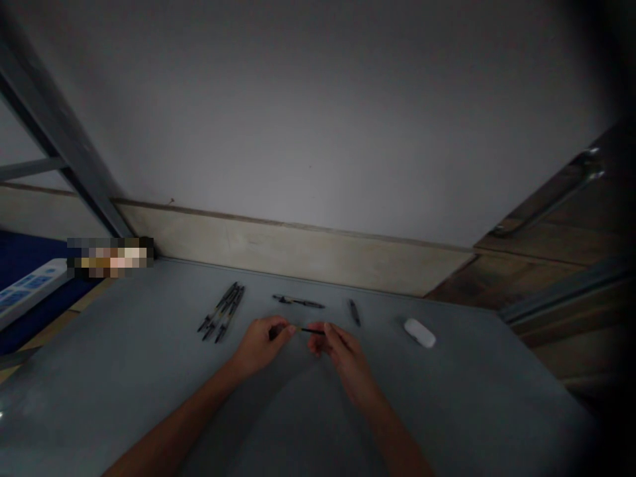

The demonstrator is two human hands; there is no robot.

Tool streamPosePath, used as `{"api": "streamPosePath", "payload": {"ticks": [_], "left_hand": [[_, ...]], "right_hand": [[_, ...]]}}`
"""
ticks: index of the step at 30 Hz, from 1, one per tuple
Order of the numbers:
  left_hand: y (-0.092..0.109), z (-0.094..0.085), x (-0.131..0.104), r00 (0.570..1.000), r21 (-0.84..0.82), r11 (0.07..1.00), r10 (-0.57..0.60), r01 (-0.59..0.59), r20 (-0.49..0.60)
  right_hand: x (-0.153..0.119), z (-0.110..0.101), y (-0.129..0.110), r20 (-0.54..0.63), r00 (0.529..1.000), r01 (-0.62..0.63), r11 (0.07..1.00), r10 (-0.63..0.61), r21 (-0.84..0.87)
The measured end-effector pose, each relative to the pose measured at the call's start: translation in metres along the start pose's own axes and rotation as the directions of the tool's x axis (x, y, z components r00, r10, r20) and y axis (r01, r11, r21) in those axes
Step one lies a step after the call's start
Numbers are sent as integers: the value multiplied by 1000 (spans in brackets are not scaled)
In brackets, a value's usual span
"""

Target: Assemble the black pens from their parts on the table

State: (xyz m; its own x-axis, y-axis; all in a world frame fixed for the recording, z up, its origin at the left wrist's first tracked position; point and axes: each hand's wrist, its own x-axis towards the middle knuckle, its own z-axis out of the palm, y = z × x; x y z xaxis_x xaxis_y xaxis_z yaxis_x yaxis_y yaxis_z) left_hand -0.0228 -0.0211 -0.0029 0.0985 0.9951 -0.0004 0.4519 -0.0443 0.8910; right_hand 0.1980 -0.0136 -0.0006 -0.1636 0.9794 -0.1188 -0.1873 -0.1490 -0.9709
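Observation:
My left hand (264, 343) is closed on a dark pen part, mostly hidden by the fingers, with a small yellowish bit by the thumb. From there a thin black pen refill (313, 330) reaches across to my right hand (340, 348), whose thumb and finger pinch its other end. Both hands are just above the table. Beyond them a black pen (298, 301) lies crosswise. A short dark pen barrel piece (354, 312) rests to the right of that pen. Several black pens (222, 313) lie side by side in a slanted group left of my hands.
A white rounded case (419, 332) sits on the grey table (447, 397) at the right. The table's far edge meets a pale wall board (298, 245). At far left are a white power strip (32, 291), a blue surface (24, 248) and a metal post (74, 142).

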Motion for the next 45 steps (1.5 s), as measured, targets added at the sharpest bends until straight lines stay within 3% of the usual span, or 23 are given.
{"api": "streamPosePath", "payload": {"ticks": [14, 18, 24, 29, 45], "left_hand": [[-3, 3, 3, 998, -39, 999, -36, 34, -49], [-5, 3, 4, 999, -8, 1000, -22, 22, -46], [-5, 4, 3, 999, -91, 996, -20, 16, -47], [-5, 3, 3, 999, -32, 999, -7, 5, -36], [-6, 3, 4, 998, -96, 994, -50, 47, -33]], "right_hand": [[1, -1, 5, 20, 999, -36, 998, 35, 61], [0, -1, 4, 20, 999, -28, 997, 27, 65], [1, -2, 3, 39, 998, -45, 997, 43, 68], [0, -2, 5, 32, 998, -53, 997, 51, 64], [0, 0, 6, 47, 996, -76, 995, 73, 58]]}}
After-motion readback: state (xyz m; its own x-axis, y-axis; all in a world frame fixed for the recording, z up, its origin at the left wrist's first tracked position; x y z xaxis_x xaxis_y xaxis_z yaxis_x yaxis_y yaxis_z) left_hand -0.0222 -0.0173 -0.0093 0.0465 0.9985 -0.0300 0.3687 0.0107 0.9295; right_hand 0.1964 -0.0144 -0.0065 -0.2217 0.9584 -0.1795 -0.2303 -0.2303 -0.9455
